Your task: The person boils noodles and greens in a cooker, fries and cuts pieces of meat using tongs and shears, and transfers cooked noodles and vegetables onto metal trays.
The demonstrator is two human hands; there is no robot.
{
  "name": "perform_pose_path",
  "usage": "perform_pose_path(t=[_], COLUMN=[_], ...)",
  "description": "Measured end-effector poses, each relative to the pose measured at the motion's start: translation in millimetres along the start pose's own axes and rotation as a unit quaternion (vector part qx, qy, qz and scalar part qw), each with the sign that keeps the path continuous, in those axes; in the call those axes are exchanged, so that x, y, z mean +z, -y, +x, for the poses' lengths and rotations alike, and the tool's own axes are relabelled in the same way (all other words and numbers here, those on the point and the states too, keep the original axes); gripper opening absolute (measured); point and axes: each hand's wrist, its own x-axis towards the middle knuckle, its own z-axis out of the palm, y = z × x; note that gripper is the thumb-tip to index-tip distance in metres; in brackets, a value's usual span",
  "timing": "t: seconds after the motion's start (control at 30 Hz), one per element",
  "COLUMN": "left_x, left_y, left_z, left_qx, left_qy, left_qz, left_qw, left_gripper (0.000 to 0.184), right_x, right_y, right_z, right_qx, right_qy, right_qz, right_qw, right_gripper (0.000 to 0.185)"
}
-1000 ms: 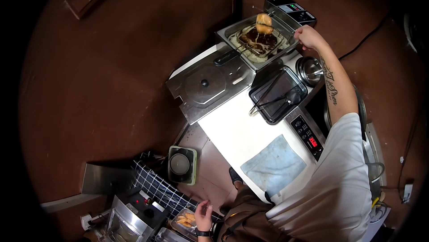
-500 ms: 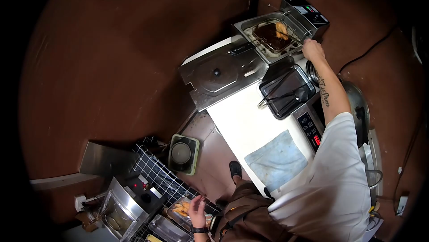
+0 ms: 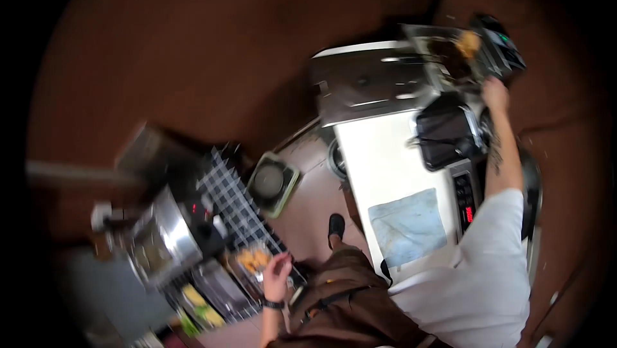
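Observation:
My right hand is closed at the near edge of the deep fryer, fingers blurred. A thin dark tool seems to run from it towards the food, but its kind is not clear. A golden fried piece sits in the fryer at the side near the control box, over dark oil. Low in the view, my left hand hangs with loosely bent fingers and nothing visible in it. Beside it is a clear container holding orange pieces.
On the white counter lie a steel lid, a black tray and a blue cloth. A cooker panel shows red digits. At lower left stand a steel appliance, a wire rack and a green-rimmed bin.
The view has swung, shifting the fryer and counter rightwards and blurring them. My right hand stays by the fryer; my left hand stays near the container of orange pieces.

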Motion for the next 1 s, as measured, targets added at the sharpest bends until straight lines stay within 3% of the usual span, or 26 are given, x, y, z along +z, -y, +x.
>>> perform_pose_path(t=[0.07,0.1,0.13,0.17,0.2,0.23,0.27,0.3,0.33,0.43,0.47,0.53,0.57,0.6,0.73,0.8,0.87,1.0], left_x=[-8,-10,-12,-19,-26,-31,-35,-39,-46,-66,-75,-91,-102,-112,-168,-199,-229,-255], left_y=[7,-2,-8,-11,-10,2,16,20,24,34,40,59,66,71,106,123,137,157], left_z=[-5,-12,-15,-21,-23,-26,-32,-38,-42,-62,-68,-81,-87,-97,-133,-152,-168,-189], left_qx=[0.002,-0.001,0.000,-0.011,-0.016,0.009,0.030,0.032,0.036,0.003,0.010,-0.008,-0.006,-0.006,0.018,0.007,-0.024,-0.017], left_qy=[-0.018,-0.018,-0.017,-0.021,-0.012,-0.029,-0.038,-0.041,-0.039,-0.031,-0.033,-0.029,-0.023,-0.015,-0.001,0.000,0.042,0.071], left_qz=[0.032,0.023,0.015,0.031,0.045,0.032,0.022,0.015,0.011,-0.005,0.001,-0.035,-0.046,-0.056,0.013,0.002,0.062,0.034], left_qw=[0.999,1.000,1.000,0.999,0.999,0.999,0.999,0.999,0.999,1.000,0.999,0.999,0.999,0.998,1.000,1.000,0.997,0.997], left_gripper=[0.032,0.033,0.034,0.034,0.035,0.035,0.036,0.036,0.037,0.036,0.037,0.035,0.035,0.035,0.036,0.034,0.029,0.028], right_x=[41,69,80,53,86,107,70,79,63,-8,-17,-41,-49,-28,-41,-36,-36,-31], right_y=[-48,-71,-87,-50,-96,-117,-56,-57,-33,83,101,158,182,185,247,264,280,294], right_z=[36,59,71,42,80,97,55,50,26,-111,-150,-252,-311,-349,-552,-629,-689,-766], right_qx=[-0.239,-0.156,-0.229,-0.102,-0.216,-0.220,0.091,0.140,0.159,0.094,0.043,0.015,-0.044,-0.017,-0.126,-0.193,-0.457,-0.487], right_qy=[-0.015,0.025,0.034,0.065,0.036,-0.043,0.105,0.116,0.149,0.182,0.238,0.326,0.347,0.349,0.502,0.503,0.337,0.332], right_qz=[-0.176,-0.153,-0.204,-0.089,-0.107,0.010,0.263,0.397,0.446,0.526,0.534,0.529,0.499,0.456,0.319,0.238,0.209,0.066], right_qw=[0.955,0.976,0.951,0.989,0.970,0.974,0.955,0.900,0.868,0.825,0.810,0.783,0.793,0.818,0.794,0.808,0.796,0.805], right_gripper=[0.033,0.033,0.033,0.035,0.038,0.037,0.030,0.021,0.017,0.016,0.017,0.017,0.018,0.018,0.021,0.020,0.016,0.012])
